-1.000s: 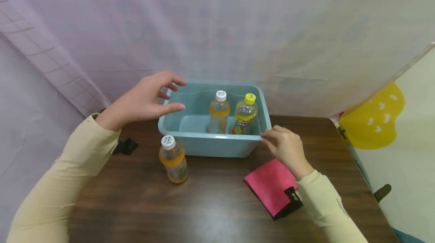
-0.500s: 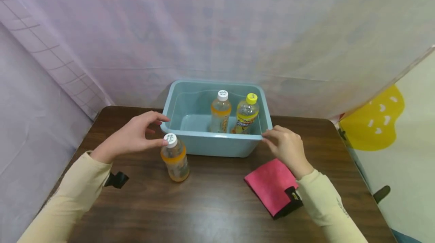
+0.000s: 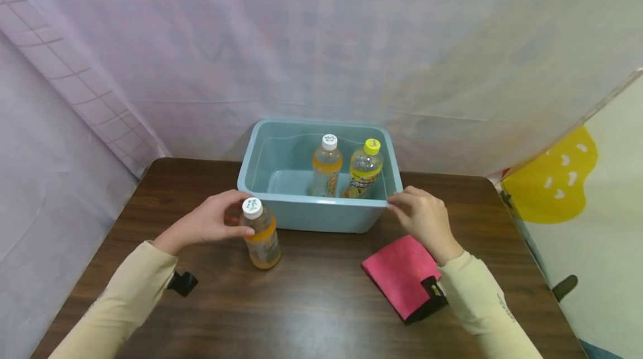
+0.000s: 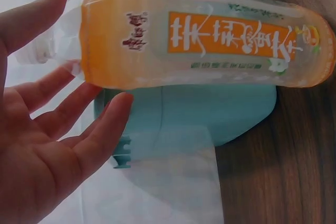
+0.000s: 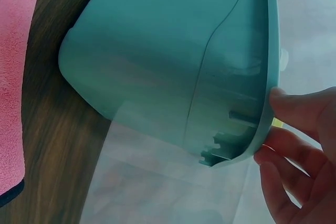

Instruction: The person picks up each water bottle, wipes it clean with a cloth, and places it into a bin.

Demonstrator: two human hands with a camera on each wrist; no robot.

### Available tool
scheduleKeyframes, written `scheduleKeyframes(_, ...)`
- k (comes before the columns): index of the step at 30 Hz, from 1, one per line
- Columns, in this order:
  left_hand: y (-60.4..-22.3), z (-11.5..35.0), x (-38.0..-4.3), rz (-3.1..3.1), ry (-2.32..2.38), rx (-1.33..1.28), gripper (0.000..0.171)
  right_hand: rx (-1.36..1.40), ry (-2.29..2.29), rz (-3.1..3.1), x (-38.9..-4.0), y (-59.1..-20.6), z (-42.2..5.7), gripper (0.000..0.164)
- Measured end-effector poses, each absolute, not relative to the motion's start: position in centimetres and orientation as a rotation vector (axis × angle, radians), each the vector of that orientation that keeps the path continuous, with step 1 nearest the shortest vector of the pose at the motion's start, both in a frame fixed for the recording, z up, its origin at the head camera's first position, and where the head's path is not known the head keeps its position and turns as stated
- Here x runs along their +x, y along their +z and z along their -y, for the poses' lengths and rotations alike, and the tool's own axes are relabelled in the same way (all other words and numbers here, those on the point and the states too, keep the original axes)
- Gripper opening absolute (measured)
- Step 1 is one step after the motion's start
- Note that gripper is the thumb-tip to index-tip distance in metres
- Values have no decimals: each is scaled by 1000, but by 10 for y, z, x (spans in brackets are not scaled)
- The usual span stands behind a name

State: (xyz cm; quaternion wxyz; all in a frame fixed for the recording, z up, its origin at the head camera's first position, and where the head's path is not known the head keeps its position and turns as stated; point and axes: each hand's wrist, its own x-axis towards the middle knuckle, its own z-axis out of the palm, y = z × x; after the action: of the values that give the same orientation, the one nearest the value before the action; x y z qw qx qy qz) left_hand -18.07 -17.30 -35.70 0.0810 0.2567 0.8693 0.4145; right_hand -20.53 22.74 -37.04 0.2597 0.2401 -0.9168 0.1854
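Head view: A pale teal, rectangular plastic basin [image 3: 321,217] is seated on a dark brown wood-grain worktop [image 3: 311,303]. A clear plastic bottle with white cap and orange-banded label [image 3: 264,248] is stood upright in front of the basin's near left corner; whether the two are in contact cannot be told. The bottle's shoulder is bracketed by the left hand [image 3: 213,219], thumb and fingers being held apart around it; firmness of contact cannot be determined. The basin's near right corner is pinched at the rim by the right hand [image 3: 424,216]. Inside the basin, in its right half, a second white-capped, orange-banded bottle [image 3: 326,166] and a yellow-capped clear bottle with yellow label [image 3: 364,170] are stood side by side. A folded pink cloth with black edging [image 3: 402,275] is laid in front of the basin's right end, partly covered by the right forearm.

Left wrist view: White characters on an orange panel are seen on the first bottle's label. The basin is partly hidden behind it.

Right wrist view: The basin's rim is held between thumb and fingertips.
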Motion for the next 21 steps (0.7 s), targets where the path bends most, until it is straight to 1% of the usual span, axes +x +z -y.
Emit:
scheduleKeyframes(8, -361, 171, -181, -2601, 1237, 754, 52, 648, 493, 2467, -204, -371, -227, 17)
scheduleKeyframes(21, -362, 172, -181, -2577, 1269, 616, 56, 642, 485, 2477, -205, -371, -226, 17)
